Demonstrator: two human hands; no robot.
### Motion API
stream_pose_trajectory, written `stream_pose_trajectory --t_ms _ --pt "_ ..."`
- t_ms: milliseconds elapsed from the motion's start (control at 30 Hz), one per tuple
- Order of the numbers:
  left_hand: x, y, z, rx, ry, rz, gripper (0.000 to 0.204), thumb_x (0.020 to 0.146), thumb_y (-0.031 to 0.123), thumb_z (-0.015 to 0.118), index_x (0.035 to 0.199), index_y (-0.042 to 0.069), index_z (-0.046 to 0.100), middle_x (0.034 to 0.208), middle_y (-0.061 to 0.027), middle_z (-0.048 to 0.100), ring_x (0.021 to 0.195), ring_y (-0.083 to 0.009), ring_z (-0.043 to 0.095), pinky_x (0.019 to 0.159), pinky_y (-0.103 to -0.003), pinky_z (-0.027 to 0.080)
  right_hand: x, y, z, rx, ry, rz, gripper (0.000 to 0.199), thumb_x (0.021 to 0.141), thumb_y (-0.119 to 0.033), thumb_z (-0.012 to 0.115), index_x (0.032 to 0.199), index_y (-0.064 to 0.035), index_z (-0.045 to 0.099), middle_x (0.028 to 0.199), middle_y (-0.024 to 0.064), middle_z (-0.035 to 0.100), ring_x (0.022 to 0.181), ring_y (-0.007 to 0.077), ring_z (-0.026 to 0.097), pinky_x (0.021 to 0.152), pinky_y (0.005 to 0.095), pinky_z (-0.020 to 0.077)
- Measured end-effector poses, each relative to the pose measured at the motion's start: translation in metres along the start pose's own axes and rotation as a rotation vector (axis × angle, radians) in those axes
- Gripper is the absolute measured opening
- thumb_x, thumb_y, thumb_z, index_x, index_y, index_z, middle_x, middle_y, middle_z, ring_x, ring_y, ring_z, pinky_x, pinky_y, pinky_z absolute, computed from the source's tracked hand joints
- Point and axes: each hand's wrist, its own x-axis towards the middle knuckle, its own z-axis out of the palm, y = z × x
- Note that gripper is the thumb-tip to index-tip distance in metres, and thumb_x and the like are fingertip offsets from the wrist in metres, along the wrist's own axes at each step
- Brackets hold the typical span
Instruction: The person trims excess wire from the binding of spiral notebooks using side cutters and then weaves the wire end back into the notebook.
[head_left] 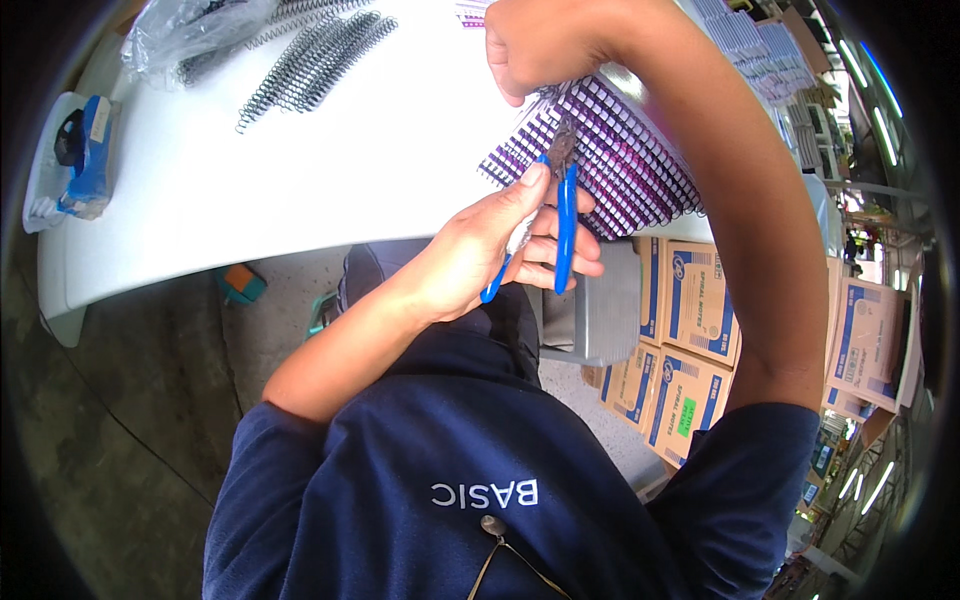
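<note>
Blue-handled cutting pliers [566,225] rest in my left hand [490,235], the thumb on one handle and the fingers behind the other. The handles are spread apart, and the worn metal jaws point away from me, over a stack of spiral-bound notebooks [635,165] with dark coils and purple and white edges. At the far edge of this stack my right hand [545,50] is closed, its fingers curled under. What it grips, if anything, is hidden by the hand itself.
Loose black spiral coils [315,65] lie on the white table [250,190], near a clear plastic bag [190,40]. A white tray with a blue tape dispenser [88,160] stands far left. Cardboard boxes [690,310] and a grey crate [605,310] are below the table's right side; more notebooks [750,50] sit beyond.
</note>
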Motion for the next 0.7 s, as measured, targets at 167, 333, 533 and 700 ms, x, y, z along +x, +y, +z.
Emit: stream_pose_trajectory --t_ms 167,333,533,700 --pt "0.006 0.005 0.001 -0.014 0.023 0.041 0.063 0.098 0.053 0.022 0.125 -0.001 0.042 0.103 -0.0202 0.060 0.102 -0.0349 0.062 0.086 -0.043 0.051 -0.013 -0.008 -0.006 -0.005 -0.037 0.005 0.023 0.068 -0.019 0.067 0.079 0.0012 0.070 0.080 0.0208 0.067 0.074 0.0324 0.064 0.067 0.0395 0.0494" --pt "0.005 0.002 -0.009 -0.213 -0.062 0.060 0.058 0.099 0.051 0.024 0.114 0.000 0.046 0.081 -0.0138 0.057 0.075 -0.0286 0.064 0.064 -0.038 0.054 -0.017 -0.009 -0.003 0.052 0.035 0.007 0.021 0.067 -0.016 0.068 0.080 0.0004 0.069 0.080 0.0196 0.067 0.075 0.0325 0.064 0.068 0.0391 0.0497" --pt "0.002 0.008 0.018 -0.041 0.129 0.028 0.058 0.099 0.051 0.022 0.112 0.001 0.047 0.079 -0.0123 0.057 0.071 -0.0263 0.063 0.060 -0.036 0.053 -0.004 -0.003 0.009 -0.030 0.066 0.044 0.020 0.067 -0.015 0.068 0.080 -0.0002 0.069 0.078 0.0184 0.067 0.074 0.0326 0.064 0.068 0.0391 0.0497" --pt "0.010 0.009 0.014 -0.083 0.080 0.065 0.059 0.099 0.052 0.021 0.113 0.001 0.047 0.080 -0.0123 0.056 0.070 -0.0258 0.063 0.062 -0.036 0.054 -0.007 -0.004 0.003 -0.060 0.081 -0.042 0.019 0.068 -0.016 0.068 0.079 -0.0006 0.069 0.076 0.0169 0.067 0.072 0.0313 0.064 0.066 0.0392 0.0499"
